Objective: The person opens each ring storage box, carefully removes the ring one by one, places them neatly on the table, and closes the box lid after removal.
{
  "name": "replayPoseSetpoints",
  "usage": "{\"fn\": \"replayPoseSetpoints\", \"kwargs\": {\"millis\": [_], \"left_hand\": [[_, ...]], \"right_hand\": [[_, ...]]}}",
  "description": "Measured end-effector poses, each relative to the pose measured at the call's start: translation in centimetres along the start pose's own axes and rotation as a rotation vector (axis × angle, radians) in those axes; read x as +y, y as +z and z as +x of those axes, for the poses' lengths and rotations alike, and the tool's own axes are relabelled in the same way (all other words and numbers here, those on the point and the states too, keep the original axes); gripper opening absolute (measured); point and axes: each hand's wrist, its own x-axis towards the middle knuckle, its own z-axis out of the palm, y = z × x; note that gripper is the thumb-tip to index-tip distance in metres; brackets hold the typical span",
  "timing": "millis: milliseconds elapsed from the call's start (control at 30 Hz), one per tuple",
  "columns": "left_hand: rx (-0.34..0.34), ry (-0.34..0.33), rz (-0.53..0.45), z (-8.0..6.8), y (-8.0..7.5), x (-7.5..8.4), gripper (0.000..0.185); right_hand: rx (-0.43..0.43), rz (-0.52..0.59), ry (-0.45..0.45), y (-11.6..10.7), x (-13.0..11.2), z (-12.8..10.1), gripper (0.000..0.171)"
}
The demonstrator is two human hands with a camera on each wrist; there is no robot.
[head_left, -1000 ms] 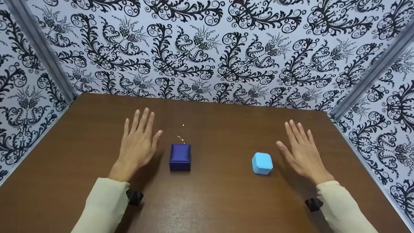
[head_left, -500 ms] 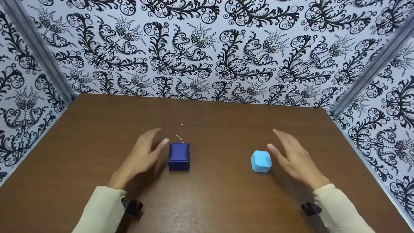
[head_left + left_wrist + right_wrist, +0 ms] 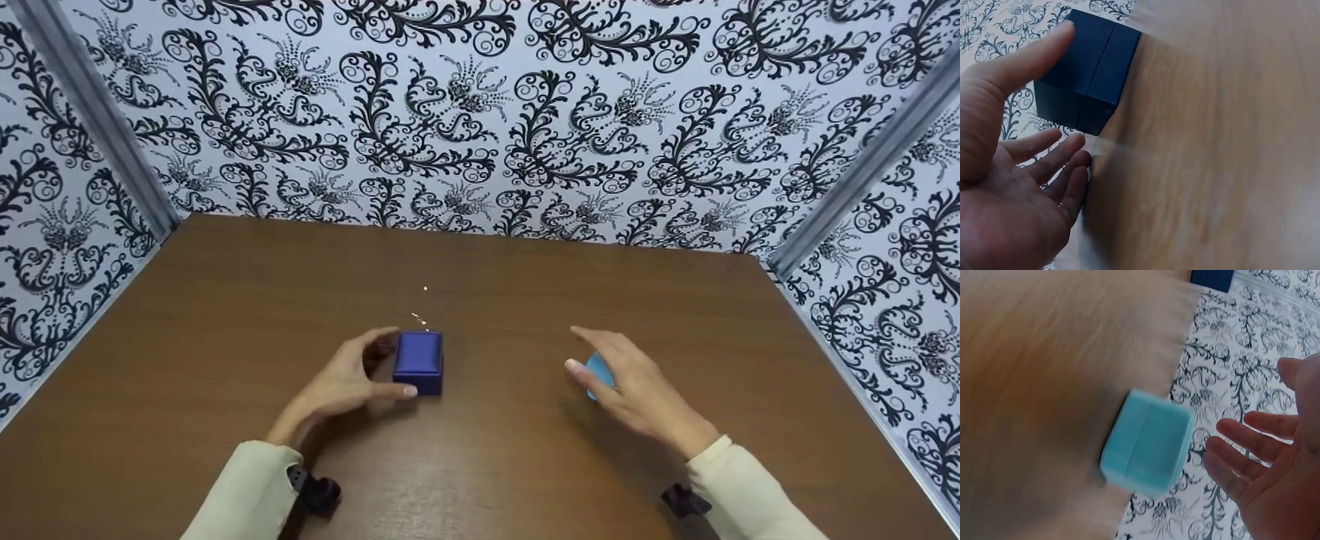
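A dark blue jewelry box (image 3: 420, 354) with a lid seam stands on the brown table. My left hand (image 3: 334, 390) is around its left side, thumb across the front face and fingers near its back corner. In the left wrist view, loosely bent fingers (image 3: 1067, 169) are apart from the dark blue box (image 3: 1081, 73). Farther right, my right hand (image 3: 641, 386) hovers over a light blue rounded jewelry box (image 3: 598, 370), partly hiding it. The right wrist view has this box (image 3: 1148, 441) apart from the relaxed fingers (image 3: 1252, 444).
Small shiny gold bits (image 3: 418, 319) lie just behind the dark blue box, with another gold speck (image 3: 425, 288) farther back. Black-and-white patterned walls (image 3: 465, 135) enclose the back and sides of the table (image 3: 487, 465).
My left hand has moved right and turned so its thumb and fingers flank the dark blue box. My right hand has come left over the light blue box. Both boxes stay in place.
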Motion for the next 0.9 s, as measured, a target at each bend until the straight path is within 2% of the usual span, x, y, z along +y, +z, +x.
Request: {"fn": "replayPoseSetpoints", "kwargs": {"millis": [433, 633, 800, 900], "left_hand": [[-0.005, -0.038, -0.071, 0.4, 0.0, -0.6, 0.082], [-0.011, -0.055, -0.060, 0.4, 0.1, -0.4, 0.082], [-0.013, -0.078, -0.054, 0.3, 0.0, -0.4, 0.083], [-0.016, -0.065, -0.042, 0.2, -0.1, -0.3, 0.083]], "right_hand": [[-0.129, 0.120, -0.033, 2.9, -3.7, 1.9, 0.057], [-0.198, 0.184, -0.015, 4.3, -4.9, 2.8, 0.060], [-0.213, 0.236, -0.064, 5.6, -5.7, 3.8, 0.059], [-0.219, 0.268, -0.095, 6.3, -6.0, 4.4, 0.059]]}}
